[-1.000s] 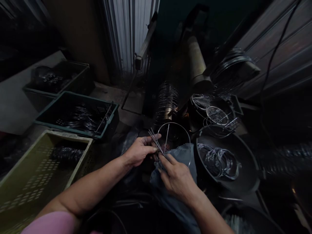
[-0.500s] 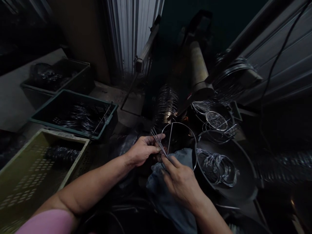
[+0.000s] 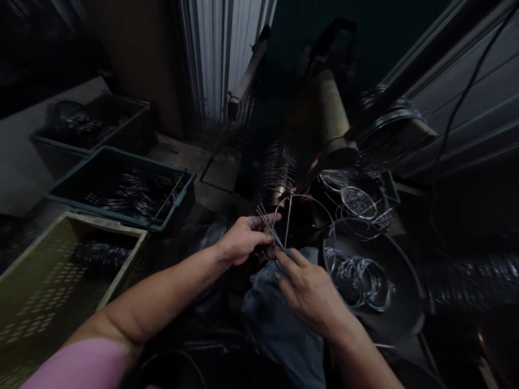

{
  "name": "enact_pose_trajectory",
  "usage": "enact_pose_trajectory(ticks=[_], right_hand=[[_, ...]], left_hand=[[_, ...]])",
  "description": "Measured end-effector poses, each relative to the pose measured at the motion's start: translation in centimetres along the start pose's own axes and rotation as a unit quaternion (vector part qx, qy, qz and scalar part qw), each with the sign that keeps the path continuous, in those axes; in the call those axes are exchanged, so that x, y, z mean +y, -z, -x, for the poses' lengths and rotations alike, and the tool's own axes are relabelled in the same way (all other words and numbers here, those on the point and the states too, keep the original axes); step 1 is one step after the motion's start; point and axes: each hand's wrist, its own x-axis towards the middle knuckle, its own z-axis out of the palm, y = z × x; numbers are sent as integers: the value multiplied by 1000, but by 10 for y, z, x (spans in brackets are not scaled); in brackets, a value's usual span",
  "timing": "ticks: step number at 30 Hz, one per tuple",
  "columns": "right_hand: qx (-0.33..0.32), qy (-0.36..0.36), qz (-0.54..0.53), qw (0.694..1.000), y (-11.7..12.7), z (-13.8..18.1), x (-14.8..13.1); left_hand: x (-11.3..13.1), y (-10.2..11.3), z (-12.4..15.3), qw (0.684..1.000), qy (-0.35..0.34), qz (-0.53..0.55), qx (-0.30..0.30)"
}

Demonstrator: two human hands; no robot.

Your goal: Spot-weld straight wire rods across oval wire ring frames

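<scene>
A large thin metal wire ring (image 3: 334,231) stands up in front of me, with a straight metal rod (image 3: 288,221) across it. My left hand (image 3: 243,239) is closed, its thumb and fingers pinching the ring's near left side. Several thin metal rods (image 3: 266,220) fan out up and left past those fingertips. Their lower ends run into my right hand (image 3: 306,289), whose fingers are closed on them. The exact contact between the two hands is dark and partly hidden. Beneath my right hand lies blue denim cloth (image 3: 279,329).
Just ahead, a machine with a brass-coloured part (image 3: 279,195) stands before a stack of wire rings (image 3: 279,165). A round basin (image 3: 416,286) holding wire rings is at right. A yellow crate (image 3: 121,267), a green crate (image 3: 184,197) and a dark crate (image 3: 133,116) line the left. A thick bar (image 3: 421,59) slants overhead.
The wire ring has shifted slightly right and up and turned a little. Both hands moved slightly right, keeping their hold on the ring and rods.
</scene>
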Motion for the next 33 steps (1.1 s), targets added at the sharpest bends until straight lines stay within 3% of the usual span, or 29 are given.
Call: enact_pose_trajectory(ticks=[14, 21, 26, 33], right_hand=[[27, -2, -27, 999, 6, -7, -1], [187, 57, -21, 980, -2, 15, 4], [117, 61, 42, 990, -1, 34, 7], [34, 96, 42, 994, -15, 24, 8]], left_hand=[[4, -1, -3, 1000, 9, -10, 10], [-2, 5, 1, 998, -20, -52, -11], [-6, 24, 17, 997, -27, -73, 20], [-6, 52, 45, 995, -26, -77, 51]])
